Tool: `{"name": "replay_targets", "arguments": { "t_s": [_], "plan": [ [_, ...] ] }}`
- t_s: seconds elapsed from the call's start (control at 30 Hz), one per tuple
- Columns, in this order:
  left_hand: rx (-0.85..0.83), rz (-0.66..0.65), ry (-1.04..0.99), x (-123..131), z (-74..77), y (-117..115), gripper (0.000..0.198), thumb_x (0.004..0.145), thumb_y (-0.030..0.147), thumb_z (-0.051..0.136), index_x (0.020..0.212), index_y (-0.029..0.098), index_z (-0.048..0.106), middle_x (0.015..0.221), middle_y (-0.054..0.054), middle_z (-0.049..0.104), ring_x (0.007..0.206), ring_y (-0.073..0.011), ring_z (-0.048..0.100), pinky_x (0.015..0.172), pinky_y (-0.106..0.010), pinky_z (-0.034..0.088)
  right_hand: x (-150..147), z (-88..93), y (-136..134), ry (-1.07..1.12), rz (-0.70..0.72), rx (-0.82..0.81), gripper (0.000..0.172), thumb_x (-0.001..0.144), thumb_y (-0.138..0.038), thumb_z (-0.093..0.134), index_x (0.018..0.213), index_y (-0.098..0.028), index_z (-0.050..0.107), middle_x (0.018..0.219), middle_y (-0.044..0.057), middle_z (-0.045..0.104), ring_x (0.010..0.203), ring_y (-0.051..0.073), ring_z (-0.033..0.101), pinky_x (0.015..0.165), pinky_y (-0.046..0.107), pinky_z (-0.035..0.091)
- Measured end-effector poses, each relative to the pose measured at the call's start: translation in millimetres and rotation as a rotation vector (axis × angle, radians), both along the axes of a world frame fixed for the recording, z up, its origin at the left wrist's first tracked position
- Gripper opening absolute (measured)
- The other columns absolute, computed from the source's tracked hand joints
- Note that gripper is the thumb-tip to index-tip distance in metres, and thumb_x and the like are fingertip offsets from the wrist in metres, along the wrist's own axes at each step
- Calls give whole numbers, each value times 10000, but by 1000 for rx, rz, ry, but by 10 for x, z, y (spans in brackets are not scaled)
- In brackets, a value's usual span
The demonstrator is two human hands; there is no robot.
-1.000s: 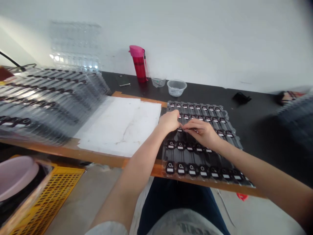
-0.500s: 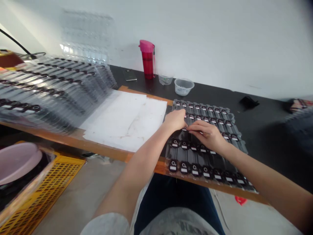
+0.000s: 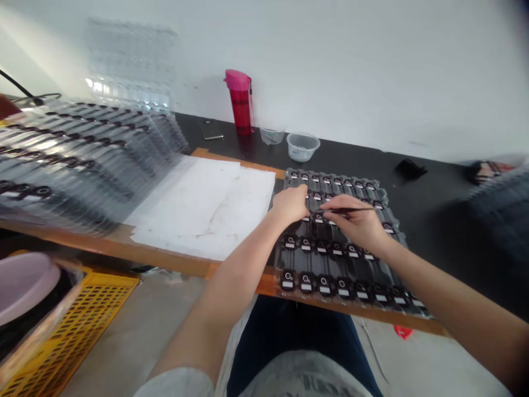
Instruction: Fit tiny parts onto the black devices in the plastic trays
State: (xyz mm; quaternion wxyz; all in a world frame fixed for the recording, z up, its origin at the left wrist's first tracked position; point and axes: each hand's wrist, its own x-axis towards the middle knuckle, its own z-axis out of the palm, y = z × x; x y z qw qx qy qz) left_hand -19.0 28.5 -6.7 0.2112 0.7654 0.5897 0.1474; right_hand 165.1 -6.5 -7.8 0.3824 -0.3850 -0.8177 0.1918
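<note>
A clear plastic tray [image 3: 388, 198] lies on the bench in front of me, filled with rows of several small black parts [image 3: 306, 282]. My left hand [image 3: 291, 204] rests curled on the tray's left side, its fingertips pressed down among the parts in the middle rows. My right hand [image 3: 357, 223] pinches a thin dark stick-like tool [image 3: 349, 210], held almost level, its tip pointing left toward my left fingertips. What my left fingers hold, if anything, is hidden.
White paper sheets [image 3: 206, 204] cover a brown board [image 3: 173, 263] left of the tray. A tall stack of filled clear trays [image 3: 74, 160] stands at far left. A pink bottle [image 3: 239, 102], phone [image 3: 211, 130] and two clear cups [image 3: 303, 146] stand at the back. Yellow crate [image 3: 78, 325] below.
My right hand has turned so the thin tool now shows lying level above the tray. My left hand has stayed on the same spot. The view has shifted slightly.
</note>
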Motion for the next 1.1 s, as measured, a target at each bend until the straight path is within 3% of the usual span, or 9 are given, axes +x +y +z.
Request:
{"name": "replay_targets", "arguments": {
  "t_s": [0.1,0.2,0.33,0.43,0.53,0.63,0.9,1.1],
  "plan": [
    [-3,42,-109,-14,8,22,318,603,289,744,822,213,526,764,-57,596,751,-245,568,615,-289,344,34,44,36,246,-138,-185,135,775,-311,675,866,-212,689,890,47,672,793,186,641,718,346,556],
    [-55,96,-449,-13,38,54,255,686,370,704,744,196,527,636,-8,525,573,-141,485,529,-240,289,27,96,73,523,-179,-367,188,731,-358,717,854,-221,678,852,21,667,716,162,649,687,347,582],
    [-447,100,-1067,15,102,82,431,873,563,405,767,169,543,535,22,448,375,-59,306,417,-210,175,-33,193,101,690,-150,-462,226,695,-381,749,840,-226,674,847,13,665,743,153,653,687,315,588],
    [-625,59,-1270,32,131,78,529,890,598,307,799,145,564,549,-14,523,334,-51,316,382,-207,168,-88,246,116,672,-123,-440,243,697,-398,745,847,-219,681,853,21,671,716,138,637,674,293,582],
    [-634,34,-1297,36,135,67,561,890,605,289,818,132,581,561,-35,563,319,-46,324,370,-201,169,-135,257,125,607,-108,-364,234,707,-393,737,841,-209,684,856,28,680,671,128,623,669,293,570],
    [-621,15,-1292,36,131,60,577,888,612,283,822,129,592,562,-41,575,308,-37,310,367,-197,158,-175,246,115,542,-78,-292,200,734,-370,718,840,-204,683,871,34,692,746,148,645,726,308,559],
    [-627,19,-1316,57,105,61,563,882,620,302,790,139,580,588,-59,603,333,-44,370,363,-185,164,-242,219,64,520,4,-288,152,780,-338,683,853,-205,675,871,24,693,758,142,656,739,310,561],
    [-616,8,-1304,69,67,79,549,885,609,316,765,140,574,568,-39,578,315,-36,336,347,-188,164,-201,196,84,437,46,-232,130,807,-318,657,869,-207,681,899,34,675,837,153,641,767,300,546]
  ]
}}
